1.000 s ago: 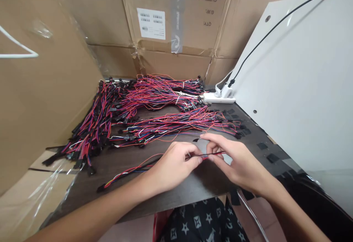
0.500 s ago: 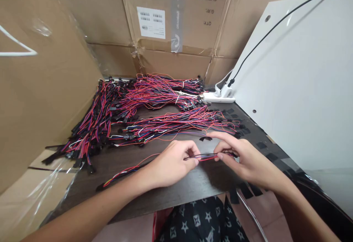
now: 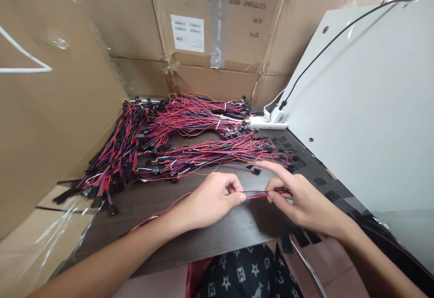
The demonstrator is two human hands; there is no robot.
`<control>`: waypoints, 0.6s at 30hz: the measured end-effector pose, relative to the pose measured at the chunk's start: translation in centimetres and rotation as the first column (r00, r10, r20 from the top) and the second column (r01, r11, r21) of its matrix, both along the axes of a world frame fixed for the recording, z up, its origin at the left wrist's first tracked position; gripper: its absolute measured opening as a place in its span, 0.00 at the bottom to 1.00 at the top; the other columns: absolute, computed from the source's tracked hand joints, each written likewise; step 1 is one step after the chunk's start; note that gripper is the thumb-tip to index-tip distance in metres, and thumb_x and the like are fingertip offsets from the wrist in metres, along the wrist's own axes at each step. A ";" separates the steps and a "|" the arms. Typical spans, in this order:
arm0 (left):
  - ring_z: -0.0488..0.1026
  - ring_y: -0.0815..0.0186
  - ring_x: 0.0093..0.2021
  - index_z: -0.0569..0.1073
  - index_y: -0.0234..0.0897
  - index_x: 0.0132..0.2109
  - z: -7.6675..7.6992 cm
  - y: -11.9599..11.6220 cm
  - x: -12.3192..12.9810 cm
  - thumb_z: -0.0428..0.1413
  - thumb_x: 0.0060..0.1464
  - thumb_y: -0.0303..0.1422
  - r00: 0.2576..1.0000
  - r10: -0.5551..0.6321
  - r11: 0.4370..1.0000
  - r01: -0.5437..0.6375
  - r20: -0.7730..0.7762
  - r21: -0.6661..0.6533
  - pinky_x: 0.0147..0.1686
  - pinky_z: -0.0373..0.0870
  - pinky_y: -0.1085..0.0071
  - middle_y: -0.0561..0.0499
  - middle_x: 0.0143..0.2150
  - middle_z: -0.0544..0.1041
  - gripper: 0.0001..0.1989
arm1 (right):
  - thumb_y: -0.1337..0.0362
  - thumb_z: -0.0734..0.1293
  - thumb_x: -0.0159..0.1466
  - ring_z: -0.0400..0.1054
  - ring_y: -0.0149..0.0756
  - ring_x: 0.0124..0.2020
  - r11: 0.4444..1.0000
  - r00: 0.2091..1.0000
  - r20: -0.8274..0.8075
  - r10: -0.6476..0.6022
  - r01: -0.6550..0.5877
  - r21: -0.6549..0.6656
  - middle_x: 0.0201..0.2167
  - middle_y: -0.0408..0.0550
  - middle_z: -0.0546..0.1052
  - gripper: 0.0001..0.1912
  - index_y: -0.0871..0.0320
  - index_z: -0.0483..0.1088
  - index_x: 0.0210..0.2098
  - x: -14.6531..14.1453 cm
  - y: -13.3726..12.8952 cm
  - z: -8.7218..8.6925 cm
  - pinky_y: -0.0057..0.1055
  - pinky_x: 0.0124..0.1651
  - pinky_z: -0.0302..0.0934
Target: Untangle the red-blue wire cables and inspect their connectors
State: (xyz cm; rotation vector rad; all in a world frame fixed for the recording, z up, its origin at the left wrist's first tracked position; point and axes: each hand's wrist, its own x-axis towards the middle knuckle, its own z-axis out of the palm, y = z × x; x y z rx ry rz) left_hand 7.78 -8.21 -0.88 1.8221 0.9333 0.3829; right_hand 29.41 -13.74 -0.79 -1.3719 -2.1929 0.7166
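Note:
A thin wire harness [image 3: 255, 195] of red, black and bluish wires stretches between my two hands above the front of the dark table. My left hand [image 3: 219, 201] pinches it between thumb and fingers. My right hand [image 3: 288, 194] grips it a short way to the right, thumb against the curled fingers, with the index finger stretched out to the left. Beyond my left forearm, the harness's other stretch [image 3: 154, 216] of red and yellow wires runs down to the left, its end hidden by the arm. A black connector end [image 3: 255, 170] lies just behind my right index finger.
Behind my hands lies a row of wire harnesses [image 3: 210, 153], with tied bundles [image 3: 193, 117] farther back and another pile [image 3: 115, 153] at left. A white power strip [image 3: 267, 123] stands by the white panel [image 3: 359, 108]. Black tape pieces [image 3: 334, 196] line the right edge. Cardboard [image 3: 135, 17] encloses the back.
Both hands keep their grip on the harness and have barely moved. The harness's left end has slipped behind my left forearm. The view has tilted slightly.

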 end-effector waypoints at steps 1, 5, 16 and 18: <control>0.58 0.72 0.23 0.69 0.34 0.28 0.0 0.0 0.0 0.54 0.53 0.32 1.000 -0.004 1.000 0.004 -0.012 0.009 0.26 0.55 0.75 0.59 0.20 0.62 0.07 | 0.72 0.56 0.65 0.64 0.30 0.25 1.000 1.000 -0.026 -0.014 0.014 -0.004 0.25 0.38 0.72 0.31 0.54 0.45 0.65 -0.1 -0.1 -0.1 0.25 0.31 0.59; 0.58 0.72 0.24 0.69 0.34 0.29 0.1 -0.2 0.1 0.54 0.53 0.31 0.998 -0.026 0.998 0.030 -0.060 0.060 0.28 0.55 0.74 0.59 0.21 0.62 0.06 | 0.70 0.56 0.66 0.61 0.29 0.21 0.998 0.995 -0.077 -0.067 0.068 0.002 0.21 0.36 0.69 0.30 0.55 0.43 0.66 -0.6 -0.2 -0.8 0.25 0.27 0.56; 0.61 0.71 0.25 0.77 0.35 0.35 0.2 -0.1 0.0 0.52 0.53 0.28 0.996 -0.086 0.991 0.087 -0.013 0.099 0.28 0.55 0.75 0.56 0.23 0.68 0.08 | 0.72 0.57 0.64 0.61 0.29 0.21 0.990 0.999 -0.001 -0.044 0.043 0.134 0.23 0.38 0.71 0.32 0.57 0.45 0.66 -1.6 0.2 -0.6 0.24 0.24 0.52; 0.60 0.72 0.24 0.77 0.34 0.35 0.2 -0.1 0.0 0.52 0.52 0.27 0.997 -0.072 0.993 0.071 0.010 0.094 0.28 0.55 0.75 0.57 0.22 0.66 0.08 | 0.73 0.57 0.64 0.63 0.29 0.23 0.988 1.000 -0.002 -0.031 0.031 0.153 0.25 0.38 0.72 0.32 0.56 0.45 0.66 -1.8 0.2 -0.5 0.24 0.26 0.53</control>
